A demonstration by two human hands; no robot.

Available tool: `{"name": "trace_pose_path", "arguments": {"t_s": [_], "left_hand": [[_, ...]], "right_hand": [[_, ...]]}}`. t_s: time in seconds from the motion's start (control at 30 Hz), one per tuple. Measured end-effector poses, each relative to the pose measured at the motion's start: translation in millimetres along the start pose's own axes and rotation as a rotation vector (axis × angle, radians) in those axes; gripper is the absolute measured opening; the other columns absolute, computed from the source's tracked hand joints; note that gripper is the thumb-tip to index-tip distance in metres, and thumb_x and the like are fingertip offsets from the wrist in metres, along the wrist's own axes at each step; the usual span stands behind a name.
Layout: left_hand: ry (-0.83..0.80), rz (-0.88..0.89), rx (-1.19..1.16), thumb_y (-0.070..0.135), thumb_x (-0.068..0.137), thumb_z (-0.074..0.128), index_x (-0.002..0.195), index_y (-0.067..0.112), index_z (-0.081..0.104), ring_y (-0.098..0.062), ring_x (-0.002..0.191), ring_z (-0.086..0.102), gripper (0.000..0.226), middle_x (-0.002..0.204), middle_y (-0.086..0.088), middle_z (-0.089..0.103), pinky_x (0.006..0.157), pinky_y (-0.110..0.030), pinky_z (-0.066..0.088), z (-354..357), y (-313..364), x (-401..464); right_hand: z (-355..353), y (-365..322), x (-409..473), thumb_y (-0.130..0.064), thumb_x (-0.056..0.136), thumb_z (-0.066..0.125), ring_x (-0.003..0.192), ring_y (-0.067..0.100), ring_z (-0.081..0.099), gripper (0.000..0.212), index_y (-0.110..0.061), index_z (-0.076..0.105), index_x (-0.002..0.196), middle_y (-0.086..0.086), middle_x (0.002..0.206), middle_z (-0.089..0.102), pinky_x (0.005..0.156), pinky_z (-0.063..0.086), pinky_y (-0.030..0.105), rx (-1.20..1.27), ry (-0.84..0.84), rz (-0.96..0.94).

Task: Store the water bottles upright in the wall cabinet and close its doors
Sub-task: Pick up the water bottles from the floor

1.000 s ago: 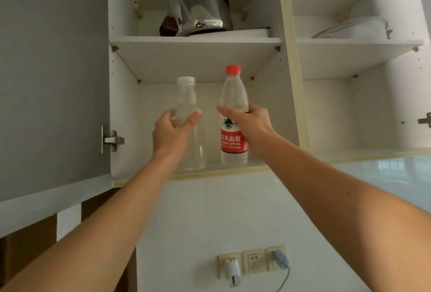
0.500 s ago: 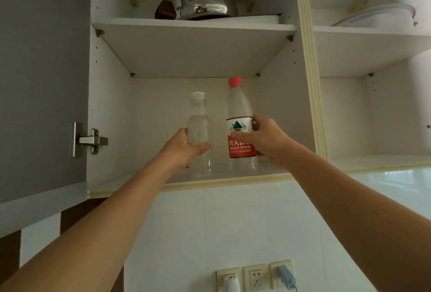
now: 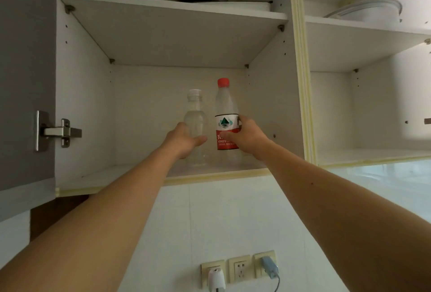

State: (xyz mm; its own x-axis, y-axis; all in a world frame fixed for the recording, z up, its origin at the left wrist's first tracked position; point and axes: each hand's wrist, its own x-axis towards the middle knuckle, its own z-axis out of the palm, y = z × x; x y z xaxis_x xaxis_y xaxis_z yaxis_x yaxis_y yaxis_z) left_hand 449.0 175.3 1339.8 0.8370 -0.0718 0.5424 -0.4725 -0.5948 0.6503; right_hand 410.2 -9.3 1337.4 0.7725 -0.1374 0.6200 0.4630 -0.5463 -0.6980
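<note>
both bottles have gone deeper into the wall cabinet than a moment ago — they now stand upright, side by side, on the bottom shelf of the left compartment. the left hand is wrapped around the clear bottle, thumb across its front; the right hand grips the red-capped bottle around its label. neither hand has loosened yet. the storing looks nearly done to me — what's left is letting go, drawing the arms out, and swinging shut the grey door, which stands open at the left.
</note>
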Motion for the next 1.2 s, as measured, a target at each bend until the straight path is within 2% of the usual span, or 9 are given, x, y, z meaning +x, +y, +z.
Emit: {"name": "trace_pose_path", "arguments": {"t_s": [0.07,0.27,0.43,0.5,0.6,0.73,0.83,1.0,1.2], "left_hand": [[0.025,0.02,0.16,0.046,0.09,0.071,0.131,0.007,0.054,-0.037,0.117,0.059,0.059,0.129,-0.016,0.062,0.091,-0.039,0.054,-1,2,-4],[0.455,0.123,0.27,0.049,0.09,0.068,0.118,0.009,0.058,-0.038,0.113,0.059,0.05,0.119,-0.016,0.064,0.083,-0.043,0.048,-5,24,-45],[0.482,0.362,-0.01,0.026,0.099,0.051,0.079,0.008,0.06,-0.022,0.07,0.053,0.028,0.078,-0.006,0.065,0.062,-0.03,0.033,26,58,-107],[0.413,0.383,-0.17,0.024,0.098,0.048,0.073,0.002,0.058,-0.014,0.056,0.045,0.035,0.063,-0.005,0.057,0.051,-0.026,0.031,50,72,-138],[0.236,0.37,-0.415,0.026,0.098,0.048,0.069,0.004,0.058,-0.004,0.048,0.044,0.037,0.059,-0.001,0.056,0.045,-0.017,0.034,95,89,-188],[-0.016,0.284,-0.51,0.033,0.099,0.046,0.055,0.014,0.049,-0.007,0.044,0.04,0.048,0.047,0.007,0.045,0.047,-0.022,0.034,174,104,-257],[-0.185,0.183,-0.553,0.035,0.102,0.048,0.05,0.016,0.044,-0.01,0.038,0.034,0.055,0.041,0.007,0.038,0.042,-0.024,0.028,246,105,-317],[-0.456,0.077,-0.563,0.035,0.107,0.044,0.058,-0.001,0.047,-0.017,0.045,0.033,0.061,0.05,-0.005,0.039,0.047,-0.029,0.028,357,92,-436],[-0.89,0.134,-0.509,0.04,0.108,0.038,0.063,0.021,0.046,-0.005,0.047,0.041,0.049,0.049,0.012,0.045,0.053,-0.023,0.034,451,60,-597]], "right_hand": [[1,0,-7,-0.024,0.091,0.073,0.094,0.018,0.062,0.043,-0.017,0.055,0.129,0.001,0.113,0.067,0.072,0.049,0.024,-0.178,0.038,-0.026],[-31,-3,-54,-0.048,0.094,0.065,0.105,0.026,0.063,0.056,-0.012,0.054,0.135,0.007,0.12,0.065,0.084,0.051,0.036,-0.401,0.18,-0.097],[-86,2,-132,-0.039,0.103,0.045,0.07,0.029,0.055,0.044,-0.012,0.056,0.071,0.003,0.068,0.058,0.063,0.043,0.039,-0.501,0.341,-0.243],[-111,12,-168,-0.036,0.104,0.042,0.062,0.029,0.047,0.049,-0.012,0.044,0.061,0.003,0.058,0.049,0.061,0.042,0.042,-0.493,0.351,-0.252],[-148,38,-222,-0.035,0.105,0.038,0.066,0.038,0.054,0.054,0.002,0.058,0.071,0.018,0.062,0.056,0.069,0.049,0.046,-0.45,0.342,-0.181],[-192,83,-297,-0.029,0.105,0.045,0.069,0.041,0.053,0.054,0.008,0.054,0.068,0.026,0.064,0.054,0.069,0.042,0.043,-0.426,0.358,-0.059],[-222,125,-358,-0.028,0.103,0.051,0.061,0.037,0.039,0.058,-0.006,0.035,0.053,0.013,0.049,0.033,0.062,0.024,0.036,-0.454,0.402,0.1],[-266,211,-473,-0.023,0.103,0.052,0.044,0.017,0.031,0.06,-0.01,0.034,0.047,0.006,0.043,0.032,0.052,0.025,0.036,-0.414,0.41,0.366],[-265,321,-644,-0.033,0.105,0.046,0.043,0.009,0.022,0.056,-0.018,0.029,0.054,-0.009,0.045,0.023,0.045,0.02,0.026,-0.39,0.381,0.796]]}}
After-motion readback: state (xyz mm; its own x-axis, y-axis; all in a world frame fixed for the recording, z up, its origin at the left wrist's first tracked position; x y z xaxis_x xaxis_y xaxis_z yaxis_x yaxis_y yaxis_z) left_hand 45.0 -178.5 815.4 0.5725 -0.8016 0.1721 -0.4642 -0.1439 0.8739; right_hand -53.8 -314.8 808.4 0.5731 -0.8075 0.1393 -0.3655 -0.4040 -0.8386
